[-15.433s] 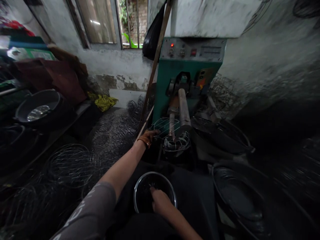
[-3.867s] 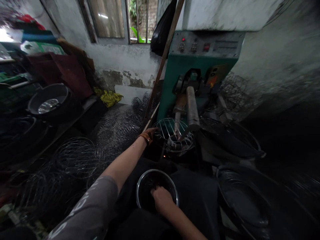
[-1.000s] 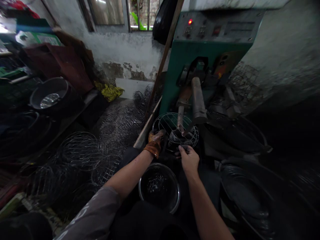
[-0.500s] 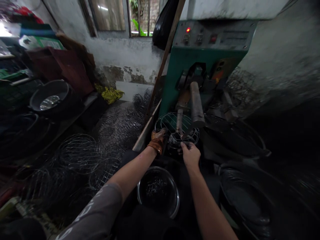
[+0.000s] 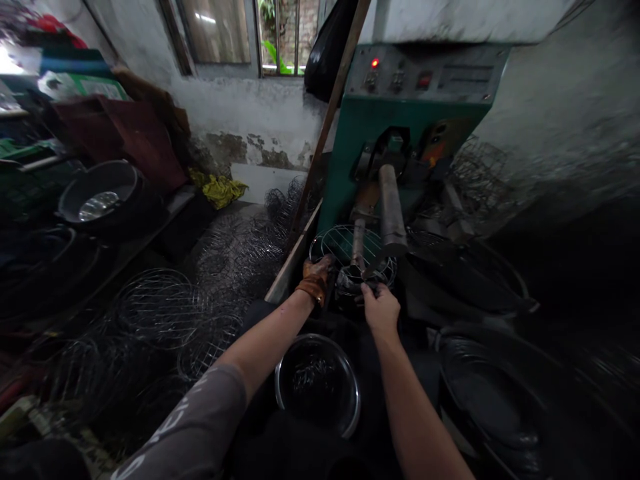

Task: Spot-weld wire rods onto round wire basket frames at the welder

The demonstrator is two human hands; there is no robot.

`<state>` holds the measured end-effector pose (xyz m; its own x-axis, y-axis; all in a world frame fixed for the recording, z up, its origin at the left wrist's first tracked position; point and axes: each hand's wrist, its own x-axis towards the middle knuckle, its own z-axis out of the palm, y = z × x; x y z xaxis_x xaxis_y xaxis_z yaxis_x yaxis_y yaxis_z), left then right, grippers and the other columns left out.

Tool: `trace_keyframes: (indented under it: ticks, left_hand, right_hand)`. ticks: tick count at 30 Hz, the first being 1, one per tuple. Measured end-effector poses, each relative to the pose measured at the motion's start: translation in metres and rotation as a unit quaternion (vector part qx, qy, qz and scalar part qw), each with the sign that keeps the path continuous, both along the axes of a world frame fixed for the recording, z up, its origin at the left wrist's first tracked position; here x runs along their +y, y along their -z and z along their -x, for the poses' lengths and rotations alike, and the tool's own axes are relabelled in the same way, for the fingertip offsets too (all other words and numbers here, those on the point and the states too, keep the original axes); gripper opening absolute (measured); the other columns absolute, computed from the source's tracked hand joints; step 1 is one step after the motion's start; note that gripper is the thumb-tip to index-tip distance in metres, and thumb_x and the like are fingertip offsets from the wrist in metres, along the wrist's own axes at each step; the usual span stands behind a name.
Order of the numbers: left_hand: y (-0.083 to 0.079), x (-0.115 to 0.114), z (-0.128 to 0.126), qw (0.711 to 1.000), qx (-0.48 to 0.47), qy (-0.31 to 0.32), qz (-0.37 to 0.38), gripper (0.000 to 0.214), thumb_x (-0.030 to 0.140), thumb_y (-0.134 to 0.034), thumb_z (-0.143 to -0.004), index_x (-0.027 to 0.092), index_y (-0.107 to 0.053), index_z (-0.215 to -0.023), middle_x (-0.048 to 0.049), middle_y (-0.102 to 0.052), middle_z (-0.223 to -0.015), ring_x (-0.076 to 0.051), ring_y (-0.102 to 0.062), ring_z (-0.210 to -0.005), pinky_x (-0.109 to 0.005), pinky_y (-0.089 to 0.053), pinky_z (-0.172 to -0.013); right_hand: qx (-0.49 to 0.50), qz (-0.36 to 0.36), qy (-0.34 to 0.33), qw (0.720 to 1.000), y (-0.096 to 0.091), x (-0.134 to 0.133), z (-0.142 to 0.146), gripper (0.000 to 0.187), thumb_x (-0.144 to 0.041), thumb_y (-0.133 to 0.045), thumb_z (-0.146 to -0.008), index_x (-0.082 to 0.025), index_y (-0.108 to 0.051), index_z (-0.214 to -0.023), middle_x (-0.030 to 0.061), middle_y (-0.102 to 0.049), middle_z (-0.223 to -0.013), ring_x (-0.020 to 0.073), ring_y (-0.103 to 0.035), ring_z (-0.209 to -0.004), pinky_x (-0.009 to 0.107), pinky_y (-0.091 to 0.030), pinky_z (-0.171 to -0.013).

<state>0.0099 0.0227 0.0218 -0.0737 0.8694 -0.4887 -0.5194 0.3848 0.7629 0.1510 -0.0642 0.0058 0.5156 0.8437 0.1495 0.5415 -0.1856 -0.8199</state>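
Rack [image 5: 343, 241] before machine [image 5: 375, 115]: gloved left hand [image 5: 316, 279] grasps its rim; right hand [image 5: 383, 308] at near edge, finger grip unclear.

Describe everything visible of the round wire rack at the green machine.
The round wire rack looks like thin, shiny bare metal: a circular rim crossed by roughly parallel wires. It lies roughly level in front of the green machine, a metal rod partly covering it. The gloved left hand appears to hold its left edge; the right hand is at its near edge, contact unclear. Its near part is dark.
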Motion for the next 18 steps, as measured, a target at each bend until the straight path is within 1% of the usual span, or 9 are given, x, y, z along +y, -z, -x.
trace_keyframes:
  ticks: [2,4,5,7,8,10,12,15,18]
  left_hand:
    - [-0.001,0.005,0.008,1.0,-0.006,0.02,0.004,0.044,0.015,-0.086,-0.068,0.019,-0.064,-0.106,-0.0015,-0.067,-0.077,-0.017,-0.064,-0.065,-0.029,-0.051,-0.064]
    - [-0.001,0.012,0.019,1.0,-0.004,0.024,-0.018,0.051,0.017,-0.087,-0.068,0.021,-0.062,-0.112,-0.0034,-0.07,-0.089,-0.017,-0.066,-0.07,-0.03,-0.052,-0.066]
    - [-0.002,0.017,0.025,0.999,0.001,0.024,-0.03,0.053,0.02,-0.087,-0.069,0.022,-0.06,-0.114,-0.0036,-0.07,-0.094,-0.016,-0.066,-0.072,-0.03,-0.052,-0.067]
    - [-0.002,0.026,0.035,0.998,0.01,0.046,-0.046,0.055,0.023,-0.087,-0.07,0.023,-0.058,-0.116,-0.0027,-0.07,-0.098,-0.014,-0.065,-0.071,-0.03,-0.052,-0.068]
    - [-0.002,0.031,0.039,0.997,0.011,0.064,-0.045,0.054,0.023,-0.087,-0.069,0.022,-0.059,-0.115,-0.002,-0.07,-0.095,-0.013,-0.064,-0.068,-0.03,-0.052,-0.067]
    - [-0.002,0.04,0.042,0.993,0.01,0.115,-0.033,0.051,0.021,-0.088,-0.067,0.02,-0.06,-0.109,-0.0003,-0.067,-0.083,-0.012,-0.06,-0.061,-0.029,-0.051,-0.064]
    - [-0.001,0.047,0.041,0.988,0.02,0.149,-0.018,0.048,0.019,-0.09,-0.064,0.019,-0.061,-0.103,0.001,-0.064,-0.073,-0.012,-0.058,-0.058,-0.027,-0.05,-0.061]
    - [0.004,0.055,0.037,0.984,0.032,0.175,0.008,0.043,0.018,-0.092,-0.064,0.018,-0.061,-0.094,0.0006,-0.061,-0.066,-0.013,-0.056,-0.056,-0.027,-0.048,-0.058]
    - [0.012,0.058,0.033,0.988,-0.002,0.155,0.001,0.04,0.017,-0.093,-0.063,0.018,-0.061,-0.087,0.001,-0.058,-0.062,-0.013,-0.055,-0.054,-0.028,-0.048,-0.055]
  right_hand:
    - [-0.09,0.012,-0.03,0.995,0.0,-0.018,0.003,0.037,-0.049,-0.057,-0.09,-0.017,-0.073,-0.102,0.0142,-0.079,-0.091,0.0293,-0.074,-0.086,0.039,-0.054,-0.081]
    - [-0.168,0.061,-0.125,0.976,0.007,-0.044,0.015,0.033,-0.037,-0.053,-0.095,-0.017,-0.074,-0.11,0.0168,-0.078,-0.109,0.0289,-0.073,-0.101,0.038,-0.053,-0.091]
    - [-0.195,0.113,-0.204,0.953,0.012,-0.059,0.025,0.03,-0.03,-0.053,-0.095,-0.017,-0.074,-0.112,0.0166,-0.078,-0.113,0.0281,-0.072,-0.105,0.037,-0.052,-0.094]
    - [-0.216,0.236,-0.358,0.877,0.026,-0.085,0.048,0.034,-0.017,-0.058,-0.09,-0.018,-0.074,-0.119,0.0143,-0.077,-0.118,0.0264,-0.071,-0.111,0.033,-0.051,-0.097]
    - [-0.228,0.279,-0.407,0.839,0.032,-0.096,0.059,0.039,-0.015,-0.06,-0.088,-0.017,-0.073,-0.125,0.0145,-0.076,-0.121,0.0271,-0.07,-0.114,0.033,-0.05,-0.099]
    - [-0.273,0.321,-0.436,0.795,0.042,-0.11,0.08,0.042,-0.013,-0.056,-0.091,-0.017,-0.072,-0.13,0.017,-0.072,-0.129,0.0284,-0.069,-0.115,0.035,-0.051,-0.098]
    - [-0.316,0.329,-0.436,0.776,0.046,-0.115,0.093,0.04,-0.013,-0.049,-0.096,-0.018,-0.073,-0.128,0.0182,-0.071,-0.13,0.0293,-0.069,-0.116,0.036,-0.051,-0.096]
    - [-0.34,0.308,-0.442,0.771,0.044,-0.113,0.099,0.038,-0.016,-0.045,-0.099,-0.018,-0.077,-0.119,0.0183,-0.073,-0.124,0.0316,-0.066,-0.119,0.039,-0.049,-0.098]
    - [-0.331,0.298,-0.44,0.78,0.042,-0.112,0.099,0.039,-0.014,-0.043,-0.098,-0.016,-0.078,-0.116,0.0199,-0.074,-0.121,0.0336,-0.065,-0.119,0.041,-0.049,-0.099]
